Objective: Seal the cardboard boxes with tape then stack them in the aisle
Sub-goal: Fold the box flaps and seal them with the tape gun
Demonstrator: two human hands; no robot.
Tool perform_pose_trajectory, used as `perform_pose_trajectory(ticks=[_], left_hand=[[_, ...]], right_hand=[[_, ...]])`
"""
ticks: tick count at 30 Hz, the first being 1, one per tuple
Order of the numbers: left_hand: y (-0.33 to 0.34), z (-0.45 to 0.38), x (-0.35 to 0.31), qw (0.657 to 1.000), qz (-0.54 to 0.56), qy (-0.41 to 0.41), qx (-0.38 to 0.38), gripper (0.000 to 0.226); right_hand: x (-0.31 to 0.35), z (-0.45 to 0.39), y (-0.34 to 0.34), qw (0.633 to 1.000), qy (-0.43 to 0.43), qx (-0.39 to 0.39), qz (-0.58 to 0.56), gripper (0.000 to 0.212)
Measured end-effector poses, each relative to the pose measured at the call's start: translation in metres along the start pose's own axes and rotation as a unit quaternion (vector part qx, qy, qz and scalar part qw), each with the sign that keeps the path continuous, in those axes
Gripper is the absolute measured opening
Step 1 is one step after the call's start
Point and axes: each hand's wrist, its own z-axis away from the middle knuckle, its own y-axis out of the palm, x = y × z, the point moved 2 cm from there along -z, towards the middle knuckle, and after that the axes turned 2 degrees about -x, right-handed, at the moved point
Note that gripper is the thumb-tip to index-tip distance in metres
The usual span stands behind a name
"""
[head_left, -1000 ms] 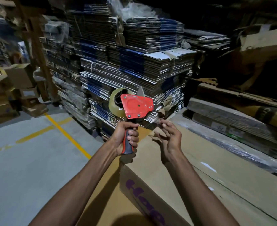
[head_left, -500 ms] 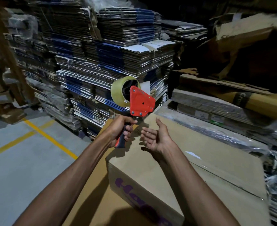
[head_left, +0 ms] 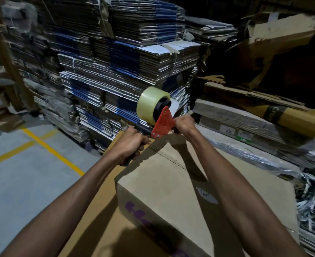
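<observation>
At the far left, yellow floor lines (head_left: 47,148) cross the grey concrete aisle floor (head_left: 23,182). Behind them rise tall stacks of flattened cartons (head_left: 127,58), some edged in blue. The left hand (head_left: 129,145) wraps its curled fingers firmly round the dark handle of the red tape dispenser (head_left: 163,122), which is held over the far end of the cardboard box (head_left: 171,191). A roll of clear tape (head_left: 150,103) sits on the dispenser. The right hand (head_left: 183,124) is closed at the dispenser's front edge, fingers curled there; what exactly they pinch cannot be told. The box, with purple lettering on its near side, lies on another flat brown carton (head_left: 101,229). Further right lie wrapped bundles of cardboard (head_left: 255,130).
</observation>
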Motion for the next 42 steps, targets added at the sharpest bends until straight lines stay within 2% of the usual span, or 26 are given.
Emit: perform_pose_trajectory(ticks=[3,7,15,16,19,22,29,36,39,41,42], left_hand=[[-0.008,0.004,0.004,1.000,-0.004,0.012,-0.005,0.012],[-0.015,0.003,0.018,0.999,0.022,-0.024,-0.011,0.014],[0.005,-0.021,0.029,0.994,0.055,-0.089,-0.013,0.042],[0.008,-0.024,0.031,0.993,0.059,-0.099,-0.011,0.041],[0.014,-0.033,0.036,0.991,0.046,-0.120,-0.021,0.018],[0.019,-0.039,0.040,0.991,0.029,-0.128,-0.034,0.009],[0.023,-0.051,0.044,0.991,0.006,-0.130,-0.032,0.013],[0.023,-0.054,0.050,0.990,-0.002,-0.139,-0.028,0.017],[0.023,-0.056,0.050,0.991,-0.004,-0.133,-0.028,0.018],[0.023,-0.057,0.050,0.991,-0.006,-0.133,-0.030,0.021],[0.023,-0.058,0.050,0.991,-0.006,-0.133,-0.029,0.022]], right_hand=[[-0.003,-0.032,-0.005,0.996,-0.049,-0.044,0.067,0.017],[-0.008,-0.061,-0.011,0.984,-0.067,-0.089,0.137,0.025],[-0.028,-0.089,0.010,0.986,-0.030,-0.064,0.152,0.020],[-0.031,-0.092,0.010,0.987,-0.024,-0.059,0.150,0.022],[-0.041,-0.105,0.013,0.988,-0.011,-0.051,0.146,0.025],[-0.051,-0.116,0.017,0.988,0.003,-0.047,0.150,0.030],[-0.068,-0.127,0.030,0.994,0.028,-0.027,0.100,0.021],[-0.078,-0.119,0.032,0.990,0.116,0.038,0.072,0.033],[-0.078,-0.115,0.032,0.988,0.134,-0.019,0.073,0.033],[-0.076,-0.111,0.036,0.987,0.070,-0.075,0.121,0.027],[-0.075,-0.108,0.039,0.988,0.024,-0.078,0.134,0.031]])
